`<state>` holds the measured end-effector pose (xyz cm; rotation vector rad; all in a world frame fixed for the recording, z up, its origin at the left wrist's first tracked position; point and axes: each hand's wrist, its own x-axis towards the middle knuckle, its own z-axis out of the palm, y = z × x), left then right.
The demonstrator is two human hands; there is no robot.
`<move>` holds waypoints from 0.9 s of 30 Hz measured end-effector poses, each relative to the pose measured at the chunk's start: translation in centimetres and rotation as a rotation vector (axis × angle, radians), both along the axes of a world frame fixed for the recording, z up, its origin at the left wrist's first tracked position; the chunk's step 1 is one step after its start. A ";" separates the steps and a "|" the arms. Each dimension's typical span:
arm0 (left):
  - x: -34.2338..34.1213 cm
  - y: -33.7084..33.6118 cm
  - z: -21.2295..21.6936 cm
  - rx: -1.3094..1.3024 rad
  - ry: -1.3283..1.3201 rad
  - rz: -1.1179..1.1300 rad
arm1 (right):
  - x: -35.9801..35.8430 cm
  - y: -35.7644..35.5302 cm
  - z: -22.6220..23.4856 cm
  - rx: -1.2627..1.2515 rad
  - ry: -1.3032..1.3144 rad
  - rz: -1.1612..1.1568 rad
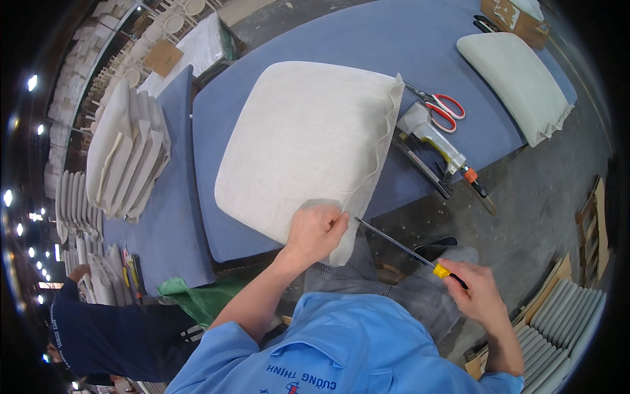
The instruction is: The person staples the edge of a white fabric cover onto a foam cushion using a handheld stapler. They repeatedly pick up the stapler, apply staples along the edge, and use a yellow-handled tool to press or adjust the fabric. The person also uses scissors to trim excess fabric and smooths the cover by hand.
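A cream, fabric-covered seat cushion [295,144] lies on the blue table in front of me, its loose fabric edge running down the right side. My left hand [317,231] is closed on the cushion's near right corner, gripping the fabric there. In my right hand [474,286] is a screwdriver [400,245] with a long thin shaft and a yellow and black handle. Its tip points at the cushion's edge beside my left hand; whether it touches, I cannot tell. Right of the cushion lie a staple gun [433,144] and red-handled scissors [441,108].
Another covered cushion [515,82] lies at the table's right end, near a cardboard box [518,23]. Stacked cushions [128,154] stand on the left table. A co-worker in dark clothing [125,335] is at the lower left. More stacked pads [564,322] stand at the lower right.
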<state>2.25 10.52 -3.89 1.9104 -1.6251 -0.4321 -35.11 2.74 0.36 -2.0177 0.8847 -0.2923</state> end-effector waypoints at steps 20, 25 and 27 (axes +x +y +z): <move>0.4 0.0 -0.1 0.012 0.067 -0.001 | 1.3 -2.1 4.7 -0.107 0.133 0.110; 0.5 0.0 -0.3 -0.022 0.052 -0.009 | 1.5 -2.2 5.1 -0.186 0.135 0.130; 0.5 -0.1 -0.3 -0.018 0.057 -0.012 | 1.9 -2.3 5.8 -0.241 0.175 0.150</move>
